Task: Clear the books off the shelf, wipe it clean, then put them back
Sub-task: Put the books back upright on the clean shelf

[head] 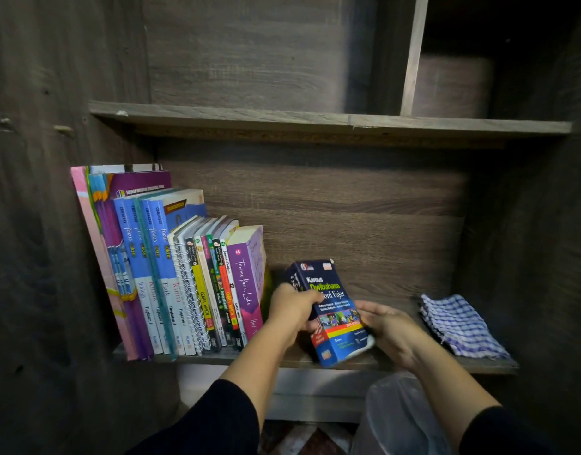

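The left hand [294, 305] grips the blue dictionary [331, 311], tilted on the shelf [397, 364] beside the row of books [171, 274]. The right hand [386, 325], fingers flat, props its cover. Stand it straight, then slide it snug against the purple book [246, 284].

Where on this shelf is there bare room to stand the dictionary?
Bare shelf lies between the dictionary and the checked cloth, back to the rear wall. A narrow gap beside the purple book holds the left hand. The left end is packed with books.
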Demonstrator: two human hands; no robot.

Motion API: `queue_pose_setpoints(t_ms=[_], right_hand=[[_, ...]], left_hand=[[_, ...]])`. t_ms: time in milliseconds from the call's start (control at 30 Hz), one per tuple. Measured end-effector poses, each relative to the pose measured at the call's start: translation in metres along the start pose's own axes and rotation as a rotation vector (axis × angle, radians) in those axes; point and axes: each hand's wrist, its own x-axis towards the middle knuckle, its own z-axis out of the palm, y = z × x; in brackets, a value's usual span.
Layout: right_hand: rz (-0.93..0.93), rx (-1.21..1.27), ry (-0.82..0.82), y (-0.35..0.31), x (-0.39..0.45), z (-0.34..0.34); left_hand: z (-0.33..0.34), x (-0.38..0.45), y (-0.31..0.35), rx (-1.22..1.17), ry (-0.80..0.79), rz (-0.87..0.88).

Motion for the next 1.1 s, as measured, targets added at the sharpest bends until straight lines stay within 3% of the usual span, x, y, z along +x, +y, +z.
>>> queue_pose_setpoints(t_ms=[133,267,467,567,633,700,767,833,933,1100], right_hand=[[0.007,-0.028,0.043,-0.001,-0.001,0.017],[0.092,-0.077,0.077,0.014,0.002,0.023],[0.099,-0.069,0.053,0.013,0.002,0.023],[0.097,-0.105,0.051,0.016,0.003,0.022],[0.09,-0.118,0.049,0.016,0.004,0.021],[0.086,-0.132,0.045,0.017,0.005,0.02],[0.087,-0.14,0.038,0.018,0.006,0.019],[0.086,-0.133,0.041,0.018,0.007,0.019],[0.08,-0.183,0.064,0.018,0.007,0.019],[-0.039,-0.705,0.002,0.022,0.001,0.034]], left_hand=[[-0.012,-0.001,0.018,0.395,0.287,0.323],[-0.021,-0.01,0.014,0.665,0.443,0.447],[-0.029,-0.01,-0.007,1.042,0.468,0.564],[-0.038,-0.007,-0.012,1.281,0.51,0.997],[-0.038,-0.006,-0.011,1.499,0.337,1.141],[-0.039,-0.007,-0.009,1.762,0.058,1.134],[-0.04,-0.006,-0.01,2.025,-0.051,1.029],[-0.04,-0.004,-0.013,2.225,-0.063,0.911],[-0.038,-0.003,-0.012,2.263,-0.04,0.842],[-0.036,0.001,-0.015,2.259,-0.015,0.829]])
